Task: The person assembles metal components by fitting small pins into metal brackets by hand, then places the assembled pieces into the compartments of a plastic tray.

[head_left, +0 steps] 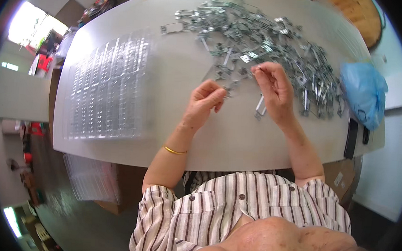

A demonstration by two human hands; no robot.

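A wide heap of small silvery metal parts (243, 29), thin and bracket-like, spreads over the far middle and right of the table. At its near edge my left hand (203, 101) is closed, thumb against curled fingers. Small metal pieces lie or hang right by those fingertips, blurred; what the fingers hold cannot be made out. My right hand (277, 92) is raised a little farther off, over the heap's near side, thumb and fingers pinched together. Whatever is in that pinch is too small to name. A single flat metal part (260, 106) rests just left of my right wrist.
On the left of the pale table (172, 144) stands a clear plastic tray (109, 87) with rows of small compartments. A blue plastic bag (364, 94) and a black oblong object (351, 138) are at the right edge. More clear trays (92, 178) sit below the table's left front.
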